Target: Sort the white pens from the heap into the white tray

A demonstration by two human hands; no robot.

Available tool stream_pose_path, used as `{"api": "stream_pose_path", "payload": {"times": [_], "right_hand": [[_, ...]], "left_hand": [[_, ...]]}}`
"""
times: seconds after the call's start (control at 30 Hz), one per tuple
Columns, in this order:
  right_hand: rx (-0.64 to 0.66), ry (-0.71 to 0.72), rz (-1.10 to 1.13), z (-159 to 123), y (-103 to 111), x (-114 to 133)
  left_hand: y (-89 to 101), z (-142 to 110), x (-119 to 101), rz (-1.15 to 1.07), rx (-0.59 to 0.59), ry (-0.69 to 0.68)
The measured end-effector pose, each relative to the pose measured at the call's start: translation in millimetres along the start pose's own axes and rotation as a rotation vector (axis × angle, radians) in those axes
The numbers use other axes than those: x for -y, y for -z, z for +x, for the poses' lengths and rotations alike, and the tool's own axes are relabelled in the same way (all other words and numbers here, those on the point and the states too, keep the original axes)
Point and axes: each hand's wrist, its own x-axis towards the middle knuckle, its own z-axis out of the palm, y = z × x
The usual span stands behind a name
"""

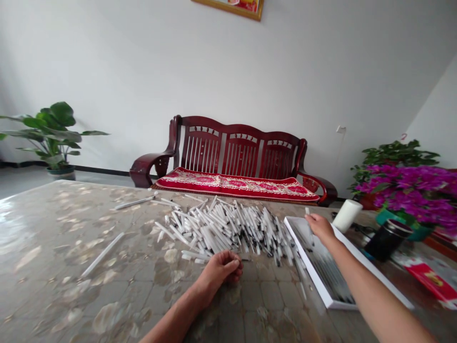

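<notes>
A large heap of pens (pixel 217 224), with whitish barrels and black ends, lies across the middle of the table. At the heap's near edge is my left hand (pixel 223 267), its fingers curled closed. A thin dark tip shows just beyond those fingers; whether it is in their grip is hidden. My right hand (pixel 321 227) pinches a slim pen (pixel 307 211) upright over the far end of a shallow white box (pixel 314 281). Inside the box, a layer of dark, slender pens (pixel 330 271) lies side by side.
Loose pens (pixel 103 255) lie on the patterned table (pixel 46 238) to the left. Right of the box stand a white roll (pixel 347 216), a black cylinder (pixel 387 239) and purple flowers (pixel 414 190); a red packet (pixel 433 282) lies nearer. A wooden bench (pixel 241 152) stands behind.
</notes>
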Motion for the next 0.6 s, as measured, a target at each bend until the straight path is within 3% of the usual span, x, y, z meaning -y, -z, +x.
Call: {"api": "stream_pose_path", "payload": {"times": [0.13,0.3,0.47,0.6], "right_hand": [[0.092,-0.105,-0.26,22,-8,-29],[0.193,-0.119,-0.445,25,-27,-48],[0.233,-0.055,-0.502,21,-36,-46],[0.242,-0.015,-0.501,11,-30,-34]], "left_hand": [[1.8,1,1,0.002,0.002,0.013],[2.8,-1,-1,0.008,0.001,0.033],[0.9,-2,-3,0.018,-0.031,0.015],[2.3,-1,-2,0.119,-0.098,-0.134]]}}
